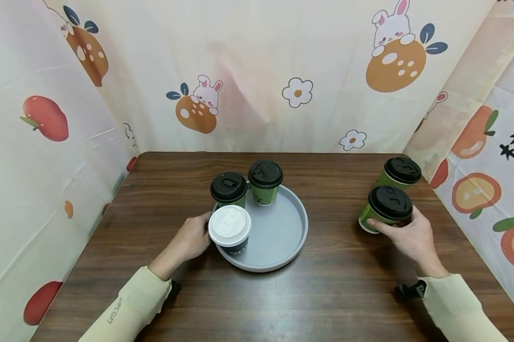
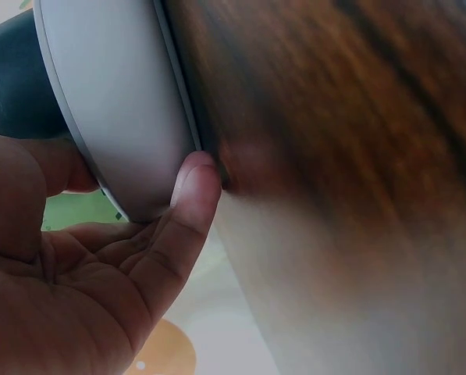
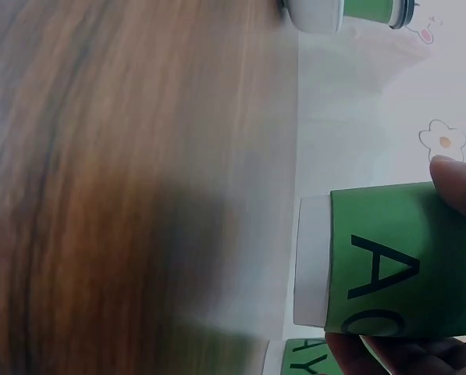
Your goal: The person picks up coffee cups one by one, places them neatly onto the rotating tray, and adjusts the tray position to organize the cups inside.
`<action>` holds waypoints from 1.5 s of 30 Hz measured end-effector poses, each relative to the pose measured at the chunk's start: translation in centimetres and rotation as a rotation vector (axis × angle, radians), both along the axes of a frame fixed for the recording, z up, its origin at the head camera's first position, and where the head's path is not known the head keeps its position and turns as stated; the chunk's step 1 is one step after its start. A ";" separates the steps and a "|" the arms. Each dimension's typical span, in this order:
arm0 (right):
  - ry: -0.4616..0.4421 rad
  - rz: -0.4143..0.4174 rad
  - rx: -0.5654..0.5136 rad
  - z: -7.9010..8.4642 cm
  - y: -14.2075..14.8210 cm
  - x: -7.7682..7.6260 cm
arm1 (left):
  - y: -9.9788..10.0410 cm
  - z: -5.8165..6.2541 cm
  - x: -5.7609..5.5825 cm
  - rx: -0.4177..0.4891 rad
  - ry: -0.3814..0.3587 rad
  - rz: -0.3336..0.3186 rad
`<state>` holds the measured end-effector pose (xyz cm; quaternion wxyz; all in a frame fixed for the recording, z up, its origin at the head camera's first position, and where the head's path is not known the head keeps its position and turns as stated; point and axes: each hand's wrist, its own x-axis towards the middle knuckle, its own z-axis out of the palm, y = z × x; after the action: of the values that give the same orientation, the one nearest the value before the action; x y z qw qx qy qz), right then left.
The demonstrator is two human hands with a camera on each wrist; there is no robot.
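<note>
In the head view, a round grey tray [image 1: 278, 232] carries two green paper cups with black lids, the left cup [image 1: 229, 187] and the back cup [image 1: 265, 183], plus a dark cup with a white lid [image 1: 230, 228]. My left hand [image 1: 193, 237] grips the tray's left rim, with fingers [image 2: 174, 242] against its outer edge in the left wrist view. Over at the right, my right hand [image 1: 413, 235] holds a green paper cup [image 1: 385, 209] with a black lid, thumb and fingers around its sleeve. The held cup [image 3: 404, 262] shows dark lettering in the right wrist view.
Another green cup with a black lid [image 1: 400, 171] stands just behind the held one, near the right back of the brown wooden table [image 1: 325, 294]. Printed cloth [image 1: 257, 57] hangs along the back and both sides.
</note>
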<state>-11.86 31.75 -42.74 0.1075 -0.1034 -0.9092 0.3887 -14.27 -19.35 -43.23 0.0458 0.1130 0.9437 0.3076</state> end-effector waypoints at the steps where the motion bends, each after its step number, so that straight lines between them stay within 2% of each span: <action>1: 0.006 0.004 -0.002 0.1 -0.1 0.0 | 0.0 0.0 0.0 0.001 -0.004 0.002; 15: 0.047 0.050 -0.019 0.8 -1.4 0.2 | 0.0 0.0 -0.1 0.002 -0.007 0.003; 24: 0.028 0.081 -0.005 1.0 -2.0 0.3 | 0.0 0.1 -0.1 0.002 -0.017 0.004; 45: 0.062 0.148 -0.063 1.2 -3.6 0.4 | -0.2 0.0 -0.4 0.008 -0.008 -0.002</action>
<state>-11.48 28.13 -41.59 0.1035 -0.0273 -0.8980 0.4268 -14.64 -19.51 -43.21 0.0494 0.1129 0.9421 0.3119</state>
